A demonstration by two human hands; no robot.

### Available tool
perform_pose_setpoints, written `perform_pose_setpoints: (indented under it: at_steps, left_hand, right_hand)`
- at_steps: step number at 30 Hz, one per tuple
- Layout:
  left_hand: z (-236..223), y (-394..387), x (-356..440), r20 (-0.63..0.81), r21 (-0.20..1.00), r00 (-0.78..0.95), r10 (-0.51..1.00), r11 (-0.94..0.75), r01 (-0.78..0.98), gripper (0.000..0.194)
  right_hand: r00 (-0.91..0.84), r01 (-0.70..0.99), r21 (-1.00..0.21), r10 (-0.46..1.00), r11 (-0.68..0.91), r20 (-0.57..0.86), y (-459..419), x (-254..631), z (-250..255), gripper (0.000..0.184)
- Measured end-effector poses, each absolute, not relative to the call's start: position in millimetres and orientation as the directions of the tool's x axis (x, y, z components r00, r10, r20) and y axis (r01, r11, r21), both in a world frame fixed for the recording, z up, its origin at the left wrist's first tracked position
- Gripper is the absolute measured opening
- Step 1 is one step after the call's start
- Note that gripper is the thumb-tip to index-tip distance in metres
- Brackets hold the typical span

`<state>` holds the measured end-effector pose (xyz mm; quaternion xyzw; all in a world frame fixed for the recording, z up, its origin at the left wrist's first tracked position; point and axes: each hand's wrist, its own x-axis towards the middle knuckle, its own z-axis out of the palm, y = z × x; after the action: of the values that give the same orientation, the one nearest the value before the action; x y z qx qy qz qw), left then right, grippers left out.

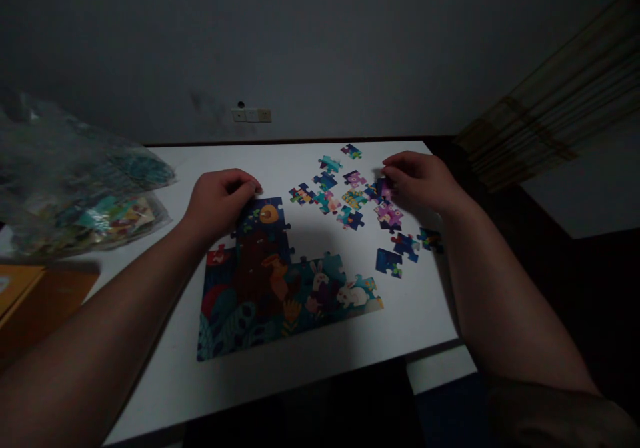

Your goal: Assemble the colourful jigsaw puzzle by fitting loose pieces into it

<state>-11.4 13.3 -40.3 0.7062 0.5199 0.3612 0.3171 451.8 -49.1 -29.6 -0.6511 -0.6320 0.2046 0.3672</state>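
Several pieces (355, 199) lay by your right hand (420, 176), joined puzzle (273, 289) by left hand (222, 198); couldn't tell grips' closure; colour-matching seemed wise.

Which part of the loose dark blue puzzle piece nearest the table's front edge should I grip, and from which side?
Probably grip the dark blue piece by its left and right edges, coming from the near side: it lies flat, bare table is in front, and another piece lies close behind, to the right.
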Motion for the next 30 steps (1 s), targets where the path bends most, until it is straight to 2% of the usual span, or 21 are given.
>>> perform_pose_setpoints:
  at_steps: [7, 12, 18, 23, 30]
  left_hand:
    - [-40.2, 13.1, -10.8, 0.173, 0.815, 0.192, 0.966, -0.250, 0.523, 0.022]
    - [-43.4, 14.2, -12.8, 0.164, 0.825, 0.189, 0.968, -0.240, 0.511, 0.022]
    - [-45.0, 14.7, -13.6, 0.148, 0.844, 0.173, 0.974, -0.216, 0.490, 0.021]
    - [-44.0, 13.4, -13.2, 0.152, 0.844, 0.172, 0.973, -0.219, 0.489, 0.021]
    - [-43.9, 14.2, -13.0, 0.157, 0.838, 0.169, 0.973, -0.222, 0.498, 0.020]
  right_hand:
    - [0.109, 0.542, -0.831, 0.970, 0.126, 0.218, -50.3, 447.4, -24.9, 0.077]
    - [0.119, 0.492, -0.860, 0.969, 0.133, 0.218, -49.8, 445.8, -23.6, 0.087]
    - [0.115, 0.450, -0.884, 0.973, 0.126, 0.198, -48.9, 444.9, -23.7, 0.088]
    - [0.097, 0.498, -0.861, 0.980, 0.101, 0.171, -49.7, 446.1, -22.2, 0.090]
    - [0.102, 0.529, -0.846, 0.984, 0.071, 0.146, -50.3, 444.6, -20.6, 0.086]
